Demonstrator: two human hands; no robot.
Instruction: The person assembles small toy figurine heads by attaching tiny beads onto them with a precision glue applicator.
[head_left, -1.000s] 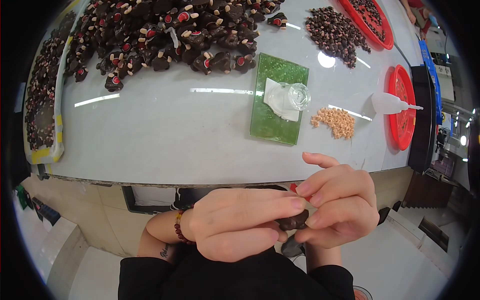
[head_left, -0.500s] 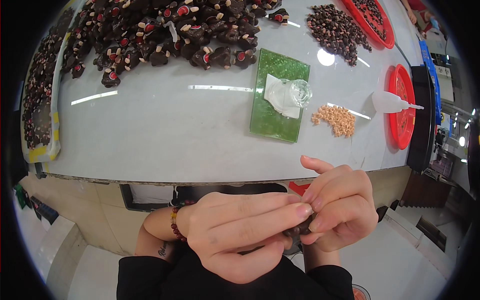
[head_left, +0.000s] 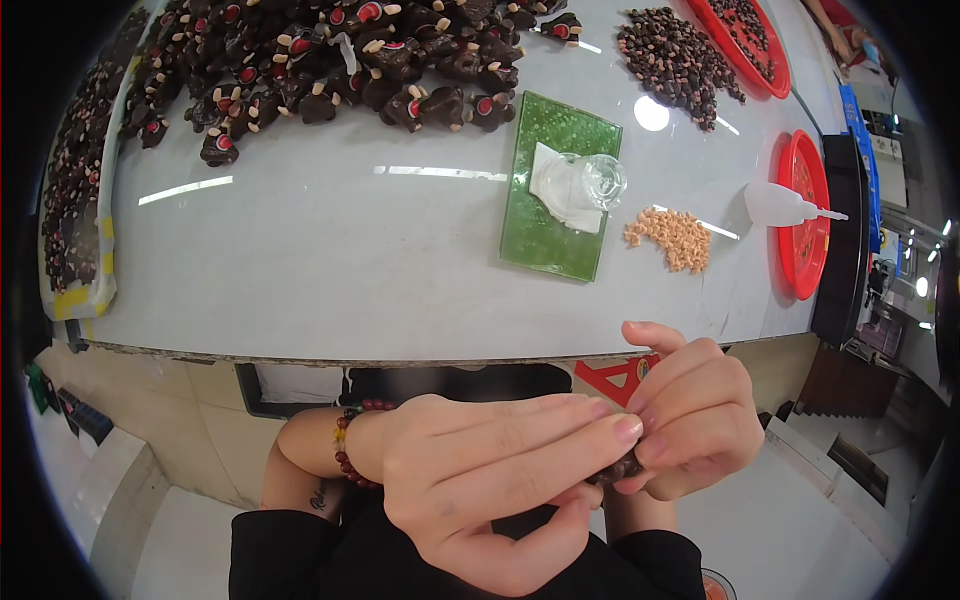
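Observation:
In front of my body, just below the table's near edge, both hands meet around a small dark brown moulded piece [head_left: 615,468]. My left hand [head_left: 490,465] reaches across from the left, its long fingers closed over the top of the piece. From the other side my right hand [head_left: 700,425] pinches it with bent fingers, one finger sticking up. Most of the piece is hidden by the fingers, so its full shape does not show. Beyond my hands lie small beige parts [head_left: 672,240] in a loose heap. Beside them, a see-through plastic cup [head_left: 602,182] lies on white paper on a green board [head_left: 552,255].
A big pile of dark brown figurines [head_left: 390,65] with red and beige parts covers the far left. A long tray [head_left: 75,305] borders it. Small brown parts [head_left: 670,60] lie at the far right, near red trays [head_left: 800,270] and a white squeeze bottle [head_left: 775,205].
Both hands have shifted slightly right with the dark brown piece between them. My left hand's fingers have slid a little along it. The things on the table stay as they were.

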